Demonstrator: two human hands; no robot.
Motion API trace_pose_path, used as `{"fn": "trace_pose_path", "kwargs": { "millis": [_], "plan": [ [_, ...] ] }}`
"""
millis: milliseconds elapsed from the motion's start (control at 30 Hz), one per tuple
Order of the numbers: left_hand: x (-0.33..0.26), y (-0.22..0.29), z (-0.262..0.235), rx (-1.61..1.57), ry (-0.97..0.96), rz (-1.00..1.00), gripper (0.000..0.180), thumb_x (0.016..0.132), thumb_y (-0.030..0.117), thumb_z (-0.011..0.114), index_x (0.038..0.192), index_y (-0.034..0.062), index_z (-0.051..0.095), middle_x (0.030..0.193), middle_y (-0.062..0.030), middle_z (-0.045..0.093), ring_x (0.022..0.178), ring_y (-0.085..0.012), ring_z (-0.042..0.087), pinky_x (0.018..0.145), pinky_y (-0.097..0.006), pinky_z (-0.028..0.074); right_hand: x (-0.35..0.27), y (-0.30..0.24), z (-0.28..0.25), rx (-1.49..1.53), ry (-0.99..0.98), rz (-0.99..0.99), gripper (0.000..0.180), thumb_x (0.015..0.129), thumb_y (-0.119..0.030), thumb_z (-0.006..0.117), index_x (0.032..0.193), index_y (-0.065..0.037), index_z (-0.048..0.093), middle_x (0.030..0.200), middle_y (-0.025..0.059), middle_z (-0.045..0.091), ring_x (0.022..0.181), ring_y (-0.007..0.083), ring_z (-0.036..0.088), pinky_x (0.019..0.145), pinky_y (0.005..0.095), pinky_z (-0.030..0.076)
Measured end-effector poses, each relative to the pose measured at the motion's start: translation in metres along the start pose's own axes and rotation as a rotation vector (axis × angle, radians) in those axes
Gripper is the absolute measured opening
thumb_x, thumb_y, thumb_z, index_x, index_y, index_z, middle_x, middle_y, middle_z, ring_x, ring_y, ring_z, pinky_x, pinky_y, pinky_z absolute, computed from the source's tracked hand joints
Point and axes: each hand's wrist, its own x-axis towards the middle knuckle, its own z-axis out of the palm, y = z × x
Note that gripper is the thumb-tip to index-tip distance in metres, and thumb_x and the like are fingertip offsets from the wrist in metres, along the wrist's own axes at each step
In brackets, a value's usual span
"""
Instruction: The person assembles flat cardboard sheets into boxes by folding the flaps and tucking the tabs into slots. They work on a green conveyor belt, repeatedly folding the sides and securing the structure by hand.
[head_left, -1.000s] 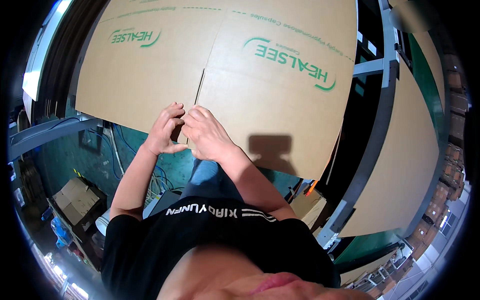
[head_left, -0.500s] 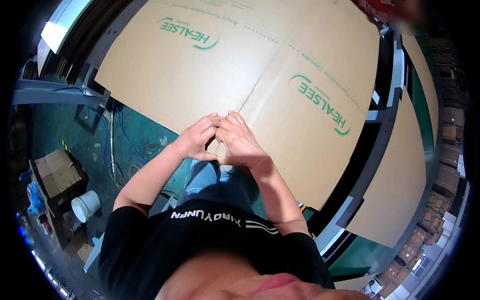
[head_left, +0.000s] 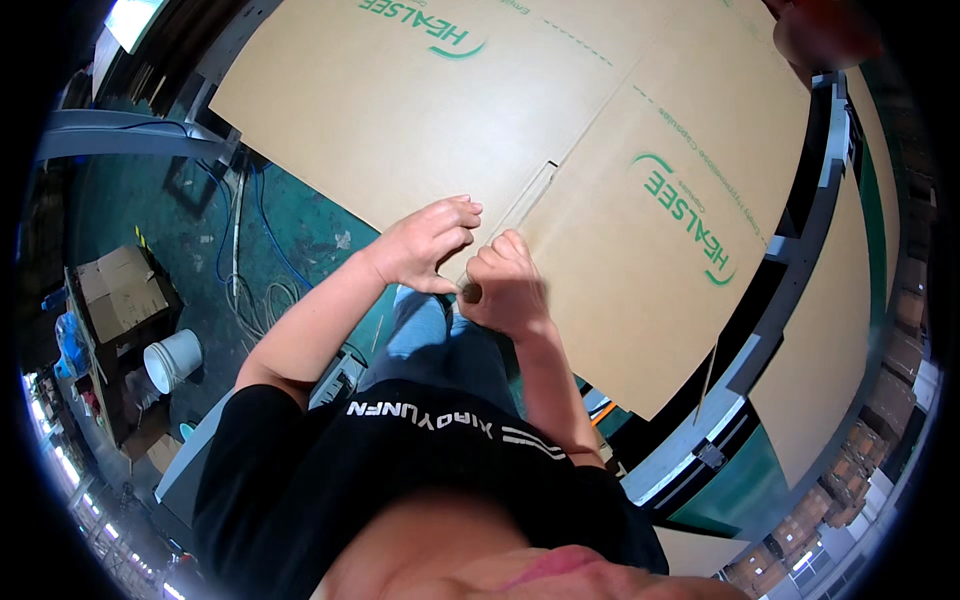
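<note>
A large brown cardboard sheet (head_left: 420,120) with green print lies in front of me, creased along its length. A long narrow slot (head_left: 530,195) runs along the crease toward its near edge. My right hand (head_left: 508,285) is curled into a fist at the near end of the slot; what it grips, if anything, is hidden inside the fingers. Just left of the slot is my left hand (head_left: 430,242), over the sheet's near edge. Its fingers are bent and side by side, and its thumb stretches apart from them toward the right fist.
A dark frame with metal strips (head_left: 790,250) borders the sheet on the right, with another cardboard sheet (head_left: 820,360) beyond it. At left are a grey beam (head_left: 120,135), hoses on the green floor, a white bucket (head_left: 172,360) and an opened carton (head_left: 120,290). Something red (head_left: 825,35) is blurred at upper right.
My hands, earlier touching at the fingertips over the crease, have drawn apart, and the right has closed into a fist. The slot now shows beyond them. The whole view has shifted somewhat.
</note>
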Motion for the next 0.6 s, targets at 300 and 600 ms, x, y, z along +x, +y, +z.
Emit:
{"fn": "trace_pose_path", "kwargs": {
  "millis": [300, 600],
  "plan": [
    [0.001, 0.014, -0.012, 0.012, -0.047, -0.034, 0.078, 0.074, 0.049, 0.072, 0.13, -0.0011, 0.049, 0.13, -0.0204, 0.051, 0.125, -0.0383, 0.049, 0.111, -0.054, 0.034, 0.007, -0.027, -0.036, -0.075, -0.147, 0.028, 0.064, 0.054, -0.017, 0.085, 0.112, -0.006, 0.061, 0.129, 0.0149, 0.052, 0.129, 0.033, 0.041, 0.11, 0.0537, 0.028],
    [0.0, 0.015, -0.01, 0.131, -0.296, 0.142, 0.076, 0.074, 0.038, 0.072, 0.136, 0.0017, 0.048, 0.141, -0.019, 0.046, 0.136, -0.0371, 0.039, 0.115, -0.054, 0.027, -0.038, -0.023, -0.022, -0.232, -0.031, 0.219, 0.086, 0.057, -0.022, 0.088, 0.131, 0.001, 0.051, 0.145, 0.0233, 0.041, 0.139, 0.0398, 0.032, 0.116, 0.0535, 0.022]
  ]
}}
